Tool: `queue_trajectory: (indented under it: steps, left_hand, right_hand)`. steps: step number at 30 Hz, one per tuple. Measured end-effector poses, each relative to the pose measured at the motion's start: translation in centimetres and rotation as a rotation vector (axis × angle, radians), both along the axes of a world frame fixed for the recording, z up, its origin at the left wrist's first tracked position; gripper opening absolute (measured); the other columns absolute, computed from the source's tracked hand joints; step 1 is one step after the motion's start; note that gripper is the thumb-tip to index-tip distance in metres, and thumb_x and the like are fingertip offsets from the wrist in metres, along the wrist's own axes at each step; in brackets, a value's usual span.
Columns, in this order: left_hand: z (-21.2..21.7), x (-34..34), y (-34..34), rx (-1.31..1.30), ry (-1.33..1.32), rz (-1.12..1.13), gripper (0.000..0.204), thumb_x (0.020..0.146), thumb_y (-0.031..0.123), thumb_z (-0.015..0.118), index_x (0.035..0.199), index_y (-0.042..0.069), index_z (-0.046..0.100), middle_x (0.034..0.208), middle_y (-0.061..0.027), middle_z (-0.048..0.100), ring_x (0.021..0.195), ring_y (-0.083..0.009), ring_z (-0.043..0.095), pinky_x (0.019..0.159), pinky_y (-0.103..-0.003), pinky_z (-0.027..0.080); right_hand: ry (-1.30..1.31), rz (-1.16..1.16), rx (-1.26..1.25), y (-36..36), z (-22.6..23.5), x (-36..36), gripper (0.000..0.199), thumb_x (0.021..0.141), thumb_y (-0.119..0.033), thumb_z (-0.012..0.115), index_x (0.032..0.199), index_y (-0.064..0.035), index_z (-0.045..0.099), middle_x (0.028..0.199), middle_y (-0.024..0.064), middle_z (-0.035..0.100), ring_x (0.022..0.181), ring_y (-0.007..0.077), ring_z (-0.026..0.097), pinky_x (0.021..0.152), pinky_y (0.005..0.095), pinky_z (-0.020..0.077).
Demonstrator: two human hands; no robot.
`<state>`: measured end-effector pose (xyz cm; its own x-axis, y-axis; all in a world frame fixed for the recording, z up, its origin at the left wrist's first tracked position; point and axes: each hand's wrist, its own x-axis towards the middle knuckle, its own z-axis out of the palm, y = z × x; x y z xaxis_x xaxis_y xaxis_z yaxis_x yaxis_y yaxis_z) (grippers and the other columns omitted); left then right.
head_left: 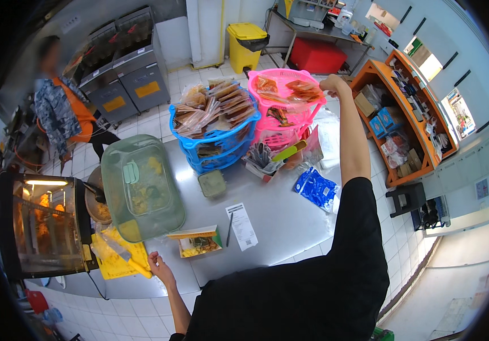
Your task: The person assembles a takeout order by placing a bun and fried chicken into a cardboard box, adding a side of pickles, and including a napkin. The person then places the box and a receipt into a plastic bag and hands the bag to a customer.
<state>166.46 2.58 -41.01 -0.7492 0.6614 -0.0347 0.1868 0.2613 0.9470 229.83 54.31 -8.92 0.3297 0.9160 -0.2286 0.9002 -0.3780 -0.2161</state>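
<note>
At the front left, my left hand point(160, 266) hovers by the table edge, fingers loosely bent and holding nothing. It is between a knife point(122, 254) with a yellow handle, on a yellow board point(108, 268), and an opened paper food box point(200, 245). My right arm stretches far forward. My right hand point(334, 85) is at the right rim of a pink plastic basket point(260, 105), fingers pinched together beside sauce packets point(302, 90) with reddish contents. What they grip is too small to tell. A printed receipt point(243, 228) and a pen point(230, 229) lie right of the box.
A large lidded green tub point(173, 213) and a lit glass food warmer point(46, 221) stand left. Stacked blue baskets point(213, 142) hold sachets. A small green container point(212, 184) and a blue packet point(316, 187) lie on the steel table point(278, 238). A person point(65, 111) stands at far left.
</note>
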Motion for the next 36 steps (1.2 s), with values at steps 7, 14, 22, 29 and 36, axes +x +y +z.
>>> queue_trajectory:
  steps: [7, 14, 22, 29, 36]
  left_hand:
    - [-2.3, -0.5, -1.0, -0.024, 0.001, -0.020, 0.016, 0.092, 0.009, 0.052, 0.107, 0.009, 0.058, 0.106, 0.0001, 0.057, 0.094, -0.0120, 0.052, 0.075, -0.029, 0.043]
    - [0.8, 0.3, 1.2, 0.034, -0.006, -0.065, 0.015, 0.093, 0.010, 0.052, 0.108, 0.009, 0.057, 0.106, -0.0001, 0.058, 0.094, -0.0116, 0.053, 0.076, -0.028, 0.043]
    - [1.8, -0.6, 0.2, -0.008, -0.114, -0.036, 0.016, 0.093, 0.009, 0.050, 0.108, 0.011, 0.057, 0.105, -0.0003, 0.057, 0.093, -0.0113, 0.054, 0.075, -0.028, 0.043]
    - [4.7, 0.0, 1.7, 0.137, -0.138, -0.159, 0.014, 0.094, 0.007, 0.051, 0.106, 0.009, 0.058, 0.099, -0.0001, 0.058, 0.087, -0.0109, 0.055, 0.073, -0.026, 0.043]
    - [8.1, 1.4, 3.8, 0.235, -0.145, -0.222, 0.012, 0.095, 0.006, 0.050, 0.104, 0.010, 0.057, 0.095, 0.0008, 0.057, 0.085, -0.0093, 0.054, 0.071, -0.024, 0.042]
  right_hand:
    - [0.432, -0.110, -0.156, -2.6, -2.0, 1.4, 0.029, 0.081, -0.032, 0.064, 0.085, -0.0030, 0.067, 0.067, 0.0053, 0.061, 0.047, 0.0121, 0.051, 0.040, 0.0306, 0.0328]
    - [0.906, -0.152, 0.168, -5.4, -3.7, 2.8, 0.022, 0.085, -0.028, 0.061, 0.092, -0.0068, 0.064, 0.080, 0.0026, 0.061, 0.067, 0.0147, 0.060, 0.054, 0.0320, 0.0417]
    - [1.344, 0.062, 0.423, -11.3, -0.9, 2.7, 0.033, 0.099, -0.030, 0.048, 0.116, -0.0050, 0.060, 0.115, 0.0084, 0.062, 0.104, 0.0222, 0.061, 0.086, 0.0447, 0.0506]
    - [1.455, 0.135, 0.453, -14.8, 1.2, -0.3, 0.033, 0.098, -0.028, 0.049, 0.115, -0.0015, 0.060, 0.105, 0.0096, 0.068, 0.092, 0.0210, 0.069, 0.082, 0.0432, 0.0566]
    - [1.046, -0.129, 0.620, -13.0, 1.4, -0.9, 0.034, 0.095, -0.024, 0.052, 0.112, 0.0032, 0.063, 0.103, 0.0128, 0.070, 0.090, 0.0257, 0.071, 0.071, 0.0463, 0.0602]
